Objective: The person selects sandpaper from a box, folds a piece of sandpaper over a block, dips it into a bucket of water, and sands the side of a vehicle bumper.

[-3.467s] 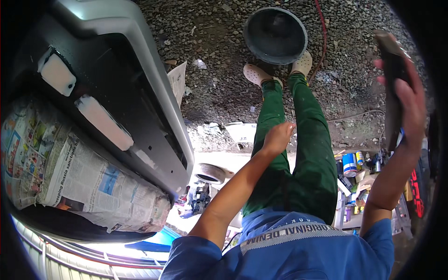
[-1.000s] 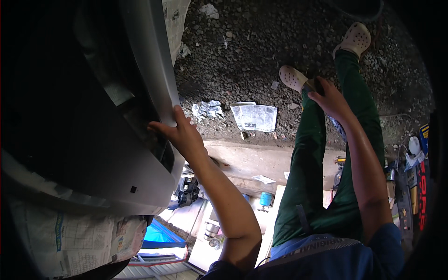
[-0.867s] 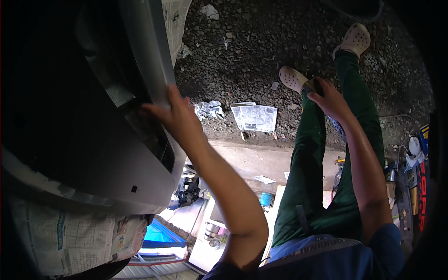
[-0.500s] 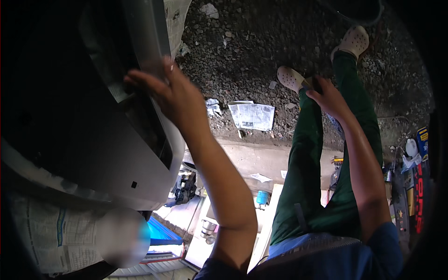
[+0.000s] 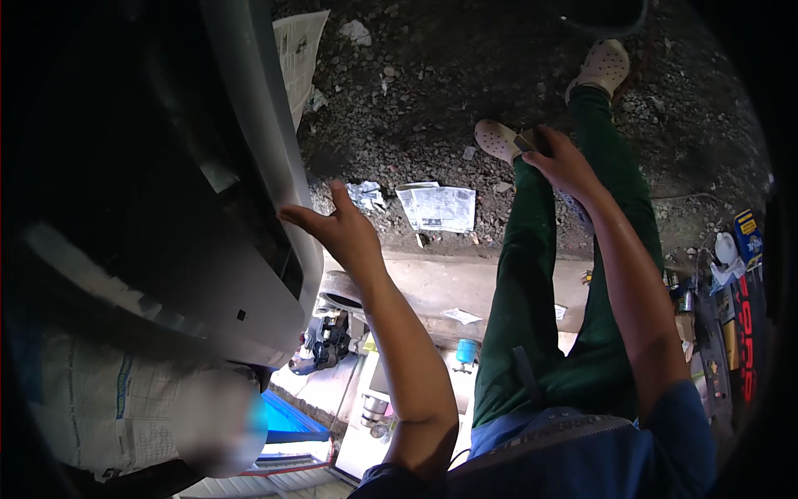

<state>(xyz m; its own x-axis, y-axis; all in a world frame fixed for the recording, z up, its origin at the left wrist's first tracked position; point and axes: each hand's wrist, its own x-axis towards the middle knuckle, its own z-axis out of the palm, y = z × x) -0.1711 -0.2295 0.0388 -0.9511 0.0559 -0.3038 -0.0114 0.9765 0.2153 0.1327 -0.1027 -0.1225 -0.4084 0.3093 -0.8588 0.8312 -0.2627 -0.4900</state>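
Note:
My left hand [image 5: 347, 237] is raised beside the edge of a grey vehicle body panel [image 5: 229, 287], with nothing in it. Its fingers are spread, and one fingertip overlaps the panel's rim; I cannot tell whether it touches. Down by my shin, my right hand [image 5: 565, 166] is closed on a small dark block [image 5: 527, 141] with a tan edge. The block lies close to one of my beige clogs [image 5: 497, 140]. A long smooth grey edge [image 5: 259, 108] of the bodywork runs up past my left hand.
Newspaper [image 5: 437, 206] lies on the gravel, with a crumpled piece [image 5: 366, 196] beside it. More newspaper [image 5: 125, 407] covers part of the vehicle. A tyre [image 5: 341, 289] stands behind my left forearm. At right are a blue-and-yellow box [image 5: 747, 235] and a white bottle [image 5: 726, 247].
My left hand has drawn back off the grey edge, toward my body. My right hand still grips the block near my shin. The whole view has shifted slightly.

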